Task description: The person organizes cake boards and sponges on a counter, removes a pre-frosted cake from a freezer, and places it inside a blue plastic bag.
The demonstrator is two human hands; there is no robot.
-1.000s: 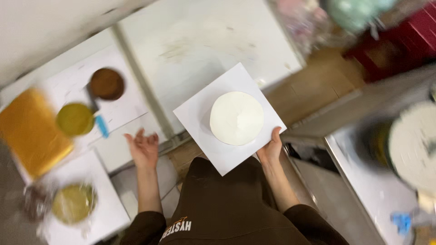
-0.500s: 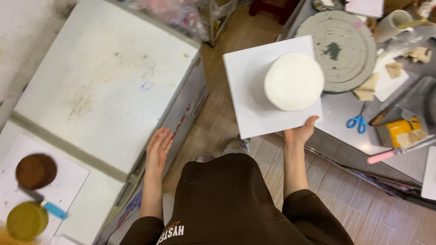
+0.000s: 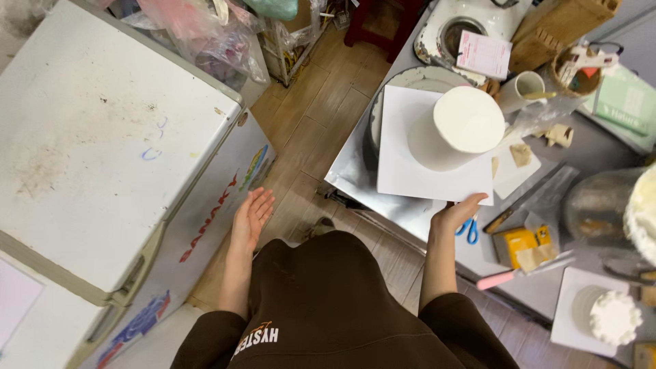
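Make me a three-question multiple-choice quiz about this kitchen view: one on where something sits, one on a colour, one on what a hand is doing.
1. Where is the smooth white round cake?
A. On the white chest freezer lid
B. On a white square board
C. On the wooden floor

2. What colour are the handles of the scissors on the steel worktop?
A. Blue
B. Red
C. Green

3. What is the left hand doing?
A. Gripping the board
B. Holding a knife
C. Open and empty

Answers:
1. B, the cake stands on the white square board, which lies over a round turntable.
2. A, blue loops show just beside the right hand.
3. C, its palm is spread with nothing in it, beside the white chest freezer, while the right hand holds the board's near edge.
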